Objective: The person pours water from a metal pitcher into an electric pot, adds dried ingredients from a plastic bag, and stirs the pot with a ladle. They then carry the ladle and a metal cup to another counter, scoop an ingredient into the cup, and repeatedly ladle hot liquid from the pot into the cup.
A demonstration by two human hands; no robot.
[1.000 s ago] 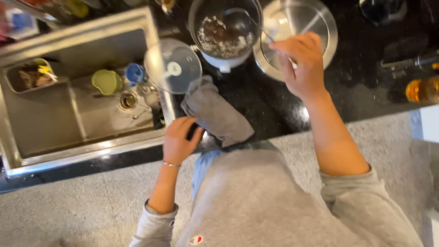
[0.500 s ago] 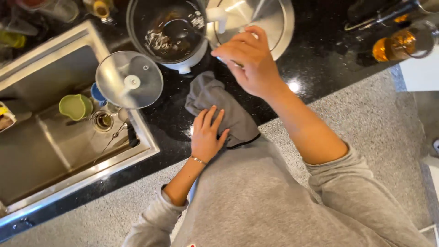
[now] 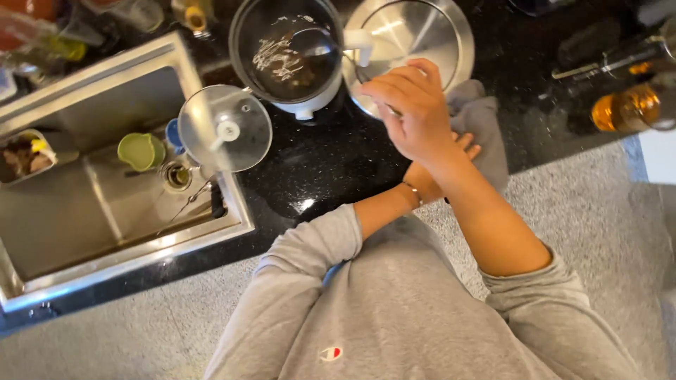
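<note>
My right hand (image 3: pixel 412 112) is curled over the near rim of a round steel bowl (image 3: pixel 422 32) on the black counter, fingers bent down onto the rim. My left hand (image 3: pixel 465 146) reaches under my right forearm and lies flat on a grey cloth (image 3: pixel 489 123) just below the bowl. Only its fingertips and its wrist with a thin bracelet show. Left of the bowl stands a dark pot (image 3: pixel 282 53) with food residue and a white-handled ladle in it.
A round glass lid (image 3: pixel 225 128) lies over the corner of the steel sink (image 3: pixel 105 246). A green cup (image 3: pixel 141 151) and small items sit in the sink. An amber bottle (image 3: pixel 627 107) and dark objects stand at the counter's right.
My left hand has slid the grey cloth to the right along the counter, passing under my right arm. My right hand has stayed at the steel bowl's rim. The view has shifted.
</note>
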